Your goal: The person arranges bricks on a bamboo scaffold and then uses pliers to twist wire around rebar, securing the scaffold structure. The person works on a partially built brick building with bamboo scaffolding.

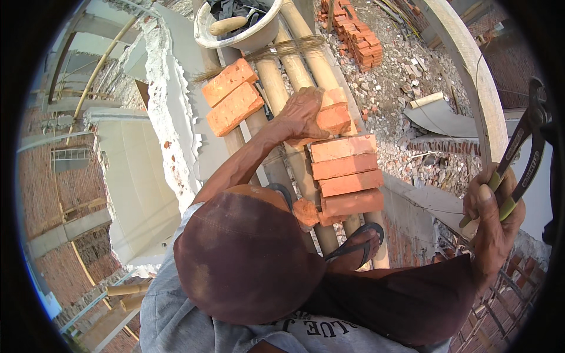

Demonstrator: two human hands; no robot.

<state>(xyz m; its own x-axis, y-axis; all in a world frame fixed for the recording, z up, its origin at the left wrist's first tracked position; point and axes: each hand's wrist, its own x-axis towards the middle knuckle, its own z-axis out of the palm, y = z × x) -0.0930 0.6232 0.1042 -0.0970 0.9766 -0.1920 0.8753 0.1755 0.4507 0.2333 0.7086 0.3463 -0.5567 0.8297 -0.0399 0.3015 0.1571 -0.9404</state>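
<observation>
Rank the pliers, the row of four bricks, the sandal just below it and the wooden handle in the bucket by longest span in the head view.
Pliers, helped perhaps by nearness to the camera
Row of four bricks
Sandal
Wooden handle

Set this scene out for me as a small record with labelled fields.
Left hand: touching a rectangular orange clay brick
Right hand: holding metal pliers with green-and-black handles
Nearby row: rectangular orange bricks
Support: round tan bamboo poles
Container: round whitish tub holding a wooden-handled tool
Ground: grey-and-red rubble
</observation>
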